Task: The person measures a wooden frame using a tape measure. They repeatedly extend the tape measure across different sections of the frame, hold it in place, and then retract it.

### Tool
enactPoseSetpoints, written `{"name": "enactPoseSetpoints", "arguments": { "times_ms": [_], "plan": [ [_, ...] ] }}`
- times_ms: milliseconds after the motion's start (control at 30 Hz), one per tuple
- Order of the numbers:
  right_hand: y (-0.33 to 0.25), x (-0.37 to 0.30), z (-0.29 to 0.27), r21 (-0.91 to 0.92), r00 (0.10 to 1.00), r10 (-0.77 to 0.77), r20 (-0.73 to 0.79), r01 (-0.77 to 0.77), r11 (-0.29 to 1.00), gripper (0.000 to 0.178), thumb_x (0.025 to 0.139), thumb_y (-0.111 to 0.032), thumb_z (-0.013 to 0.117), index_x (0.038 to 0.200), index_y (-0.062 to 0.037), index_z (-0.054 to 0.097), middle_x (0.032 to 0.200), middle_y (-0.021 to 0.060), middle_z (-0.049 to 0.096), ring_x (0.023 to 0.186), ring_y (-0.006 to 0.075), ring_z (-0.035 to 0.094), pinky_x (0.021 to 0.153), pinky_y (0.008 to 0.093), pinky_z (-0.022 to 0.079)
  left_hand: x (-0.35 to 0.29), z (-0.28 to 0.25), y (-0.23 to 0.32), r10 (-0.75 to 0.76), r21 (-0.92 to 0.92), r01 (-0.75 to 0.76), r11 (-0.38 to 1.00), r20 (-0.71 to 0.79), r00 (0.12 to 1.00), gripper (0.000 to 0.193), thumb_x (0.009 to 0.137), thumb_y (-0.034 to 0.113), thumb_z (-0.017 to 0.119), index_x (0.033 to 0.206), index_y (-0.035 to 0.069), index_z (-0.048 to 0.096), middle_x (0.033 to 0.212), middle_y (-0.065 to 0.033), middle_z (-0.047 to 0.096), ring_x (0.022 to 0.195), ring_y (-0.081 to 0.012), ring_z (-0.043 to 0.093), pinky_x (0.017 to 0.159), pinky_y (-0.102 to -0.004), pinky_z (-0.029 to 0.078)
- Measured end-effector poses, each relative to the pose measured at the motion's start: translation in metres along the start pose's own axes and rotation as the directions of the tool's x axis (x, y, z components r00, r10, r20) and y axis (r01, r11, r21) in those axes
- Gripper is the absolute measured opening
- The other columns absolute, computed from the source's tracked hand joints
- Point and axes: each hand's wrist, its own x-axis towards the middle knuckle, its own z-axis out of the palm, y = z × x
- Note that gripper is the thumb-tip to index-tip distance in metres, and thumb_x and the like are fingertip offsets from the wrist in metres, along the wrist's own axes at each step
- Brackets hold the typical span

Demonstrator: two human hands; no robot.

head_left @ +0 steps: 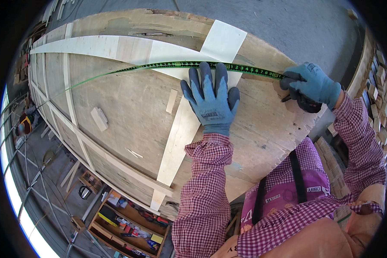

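Note:
A tape measure (309, 105) with a dark case is gripped in my right hand (316, 84), which wears a blue glove. Its green-and-black blade (251, 69) runs out leftward across the wooden frame, and the far end is too small to make out. My left hand (213, 105), gloved in blue with dark fingertips, lies flat with fingers spread. Those fingertips reach the blade's near edge, over the spot where a pale crosswise board (178, 139) meets a long pale board (133, 49). Part of the crosswise board is hidden beneath the hand.
Under the boards lies a large plywood panel (262, 116). Loose wood offcuts (99, 118) and a short strip (171, 101) rest on it. A wooden toolbox (129, 223) full of tools stands below left. Stacked wood pieces (380, 94) line the right side.

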Motion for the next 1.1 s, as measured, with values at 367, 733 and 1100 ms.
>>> {"name": "enactPoseSetpoints", "arguments": {
  "times_ms": [367,733,1100],
  "plan": [
    [0.009,0.004,-0.003,0.036,1.000,-0.022,0.000,0.022,0.999,0.034,0.085,-0.024,0.062,0.113,-0.0053,0.063,0.098,0.0158,0.065,0.085,0.0265,0.064,0.082,0.0368,0.052,-0.022,-0.030,0.099,-0.434,-0.809,0.493,-0.321,0.588,0.683,0.030,0.095,0.018,0.053,0.117,-0.002,0.054,0.111,-0.0129,0.061,0.091,-0.0180,0.061,0.084,-0.0308,0.050],
    [-0.029,0.003,-0.031,-0.392,0.968,0.059,0.244,0.042,0.919,0.039,0.085,-0.029,0.065,0.118,-0.0087,0.062,0.098,0.0114,0.065,0.088,0.0282,0.063,0.084,0.0377,0.050,0.020,0.015,0.144,-0.365,-0.585,0.139,-0.799,0.655,0.662,0.040,0.095,0.042,0.051,0.103,0.004,0.059,0.103,-0.0076,0.064,0.095,-0.0161,0.061,0.084,-0.0311,0.052],
    [-0.063,0.124,-0.057,-0.740,0.636,-0.740,0.219,0.602,0.299,0.116,0.052,-0.051,0.080,0.143,-0.0036,0.027,0.144,0.0177,0.033,0.133,0.0372,0.030,0.111,0.0425,0.027,0.026,0.026,0.160,-0.457,-0.555,0.011,-0.832,0.695,0.555,0.022,0.095,0.025,0.055,0.097,0.004,0.059,0.091,-0.0063,0.065,0.084,-0.0174,0.065,0.078,-0.0302,0.054]
  ]
}}
